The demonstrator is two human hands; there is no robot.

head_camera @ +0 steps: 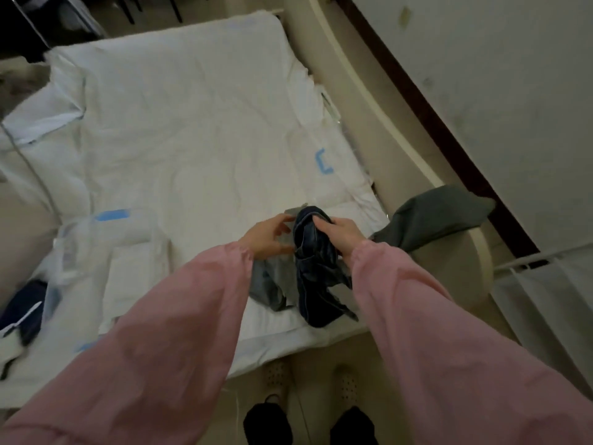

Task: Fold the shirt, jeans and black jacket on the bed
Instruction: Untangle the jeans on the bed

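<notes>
- While the jeans (313,277) lie bunched in a dark blue heap near the near right corner of the bed (192,139), the right hand (340,234) holds the top of that heap, its fingers (322,220) curled over the denim and clamped on it.
- The left hand (268,237) rests on the shirt (272,284), a crumpled grey piece that lies just left of the jeans and touches them. Its fingers (282,220) are apart and loosely bent, with the tips at the edge of the denim.
- Both arms wear loose pink sleeves (160,332) that reach in from the near edge of the bed.
- A grey-green cloth (433,216) hangs over the cream bed frame (369,117) just beyond the right edge, near the right hand but apart from it.
- At the near left edge a dark bundle (24,311) lies beside a clear plastic bag (73,239). Whether it is the jacket cannot be told.
- The white sheet is wrinkled and bears a few blue marks (322,162).
- Pale perforated shoes (279,377) show on the floor below the near edge.
</notes>
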